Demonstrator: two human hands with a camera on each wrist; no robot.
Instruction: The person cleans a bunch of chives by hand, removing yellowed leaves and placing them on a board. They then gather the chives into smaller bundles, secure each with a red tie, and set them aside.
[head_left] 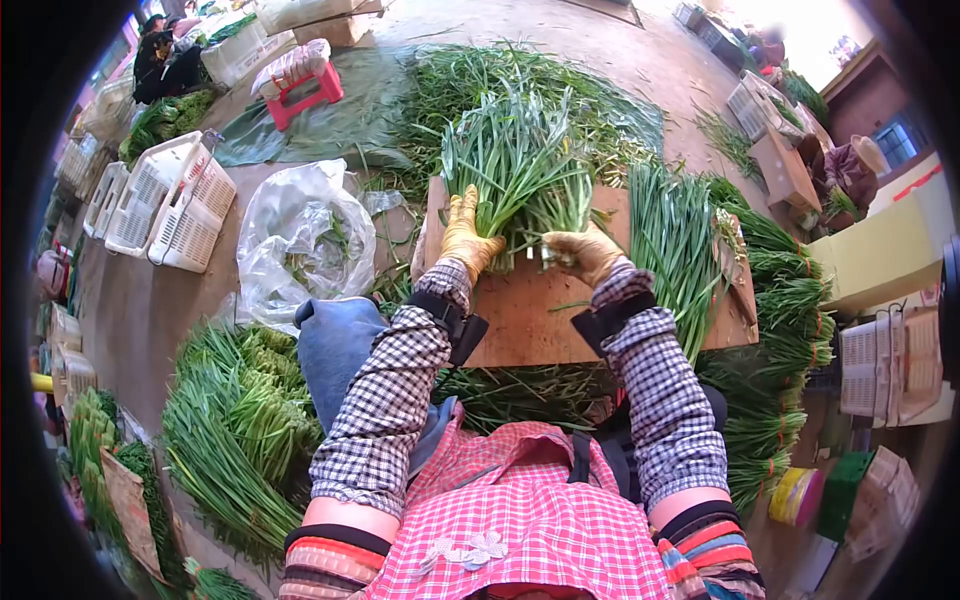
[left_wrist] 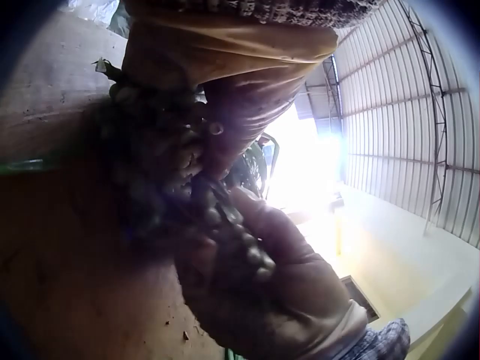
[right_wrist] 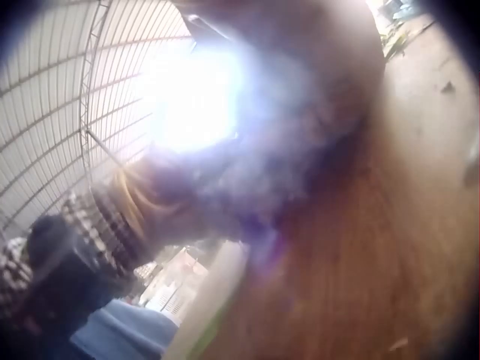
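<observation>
Both hands wear yellowish gloves and work over a wooden board [head_left: 530,320]. The left hand [head_left: 468,238] grips a large bunch of garlic chives [head_left: 510,160] near its base, leaves fanning away from the person. Close on its right, the right hand [head_left: 588,250] holds a smaller clump of garlic chives [head_left: 565,205] by the stem ends. In the left wrist view, pale round stem ends [left_wrist: 259,262] show between the left glove [left_wrist: 255,97] and the right glove [left_wrist: 277,292]. The right wrist view is blurred and glare hides the stems; the left glove [right_wrist: 154,199] shows there.
Loose garlic chives [head_left: 665,250] lie on the board's right side. Banded bundles [head_left: 785,350] stack further right. A leafy pile [head_left: 240,420] lies at left, near a clear plastic bag [head_left: 305,235] and white crates [head_left: 190,200]. Behind are a green sheet [head_left: 370,110] and a red stool [head_left: 305,95].
</observation>
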